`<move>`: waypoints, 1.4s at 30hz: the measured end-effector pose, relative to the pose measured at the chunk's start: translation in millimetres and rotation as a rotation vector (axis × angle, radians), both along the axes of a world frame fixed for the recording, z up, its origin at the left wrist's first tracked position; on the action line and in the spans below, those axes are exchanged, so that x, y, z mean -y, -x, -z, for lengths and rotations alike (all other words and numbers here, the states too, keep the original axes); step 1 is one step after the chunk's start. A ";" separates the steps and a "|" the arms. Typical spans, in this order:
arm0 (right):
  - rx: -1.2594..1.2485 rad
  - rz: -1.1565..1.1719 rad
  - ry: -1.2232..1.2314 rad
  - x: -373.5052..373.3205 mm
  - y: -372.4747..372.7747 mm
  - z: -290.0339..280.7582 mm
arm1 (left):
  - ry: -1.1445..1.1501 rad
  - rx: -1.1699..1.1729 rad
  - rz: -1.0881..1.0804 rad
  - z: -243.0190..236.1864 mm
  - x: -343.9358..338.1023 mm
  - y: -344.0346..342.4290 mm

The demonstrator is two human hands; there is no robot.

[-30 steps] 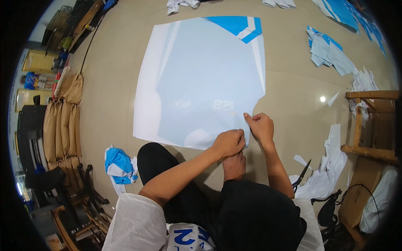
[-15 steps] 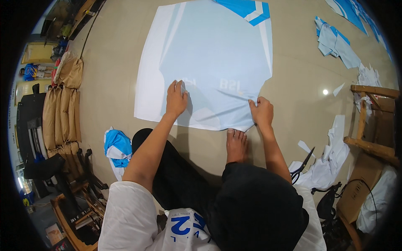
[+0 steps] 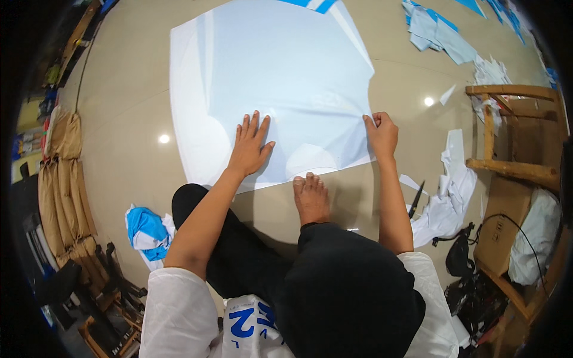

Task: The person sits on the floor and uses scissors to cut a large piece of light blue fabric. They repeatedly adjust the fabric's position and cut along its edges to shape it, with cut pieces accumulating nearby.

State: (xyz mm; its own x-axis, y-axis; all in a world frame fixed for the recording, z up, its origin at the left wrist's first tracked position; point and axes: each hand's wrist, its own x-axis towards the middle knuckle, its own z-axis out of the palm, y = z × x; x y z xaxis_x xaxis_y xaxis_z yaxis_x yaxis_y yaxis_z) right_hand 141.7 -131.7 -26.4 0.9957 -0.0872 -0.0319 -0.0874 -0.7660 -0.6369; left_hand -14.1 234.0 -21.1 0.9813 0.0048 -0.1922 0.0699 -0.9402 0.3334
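Note:
A large pale blue and white fabric panel (image 3: 274, 71) lies spread on the tiled floor in front of me, with a curved neckline outline near its close edge. My left hand (image 3: 250, 146) rests flat on it, fingers spread. At the panel's right edge, my right hand (image 3: 382, 132) pinches the cloth between thumb and fingers, and creases run from that pinch toward the middle. My bare foot (image 3: 311, 200) is at the panel's near edge. Black scissors (image 3: 416, 200) lie right of my right forearm, their handles hidden behind it.
White fabric scraps (image 3: 447, 203) lie at right, beside a wooden stool (image 3: 513, 167) and a cardboard box (image 3: 504, 227). Blue and grey cloth pieces (image 3: 439, 33) are at the far right. A blue and white bundle (image 3: 148, 232) sits left of my knee; brown wrapped rolls (image 3: 59, 197) stand farther left.
My left hand has flattened and spread its fingers on the cloth. The right hand has drawn the panel's edge outward, and the whole view has shifted.

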 end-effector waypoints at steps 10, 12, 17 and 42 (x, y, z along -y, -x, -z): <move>0.052 -0.051 0.083 21.9 42.1 3.8 | 0.052 0.048 0.000 4.5 -2.8 7.1; 0.095 -0.061 0.117 25.6 43.5 5.1 | 0.058 0.056 -0.004 7.2 -2.0 11.0; 0.171 -0.071 0.135 18.0 44.0 7.6 | 0.034 0.049 -0.034 4.1 -0.1 20.1; 0.211 -0.197 0.299 55.8 11.8 15.2 | -0.062 0.130 -0.104 21.7 -63.6 57.4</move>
State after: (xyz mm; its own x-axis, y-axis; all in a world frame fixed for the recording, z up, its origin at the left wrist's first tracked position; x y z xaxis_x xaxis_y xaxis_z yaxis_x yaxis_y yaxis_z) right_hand 129.9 -187.4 -41.7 0.9763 0.1314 0.1722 0.1880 -0.9089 -0.3723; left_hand -71.5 297.7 -42.8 0.9915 0.1155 -0.0603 0.1281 -0.9492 0.2875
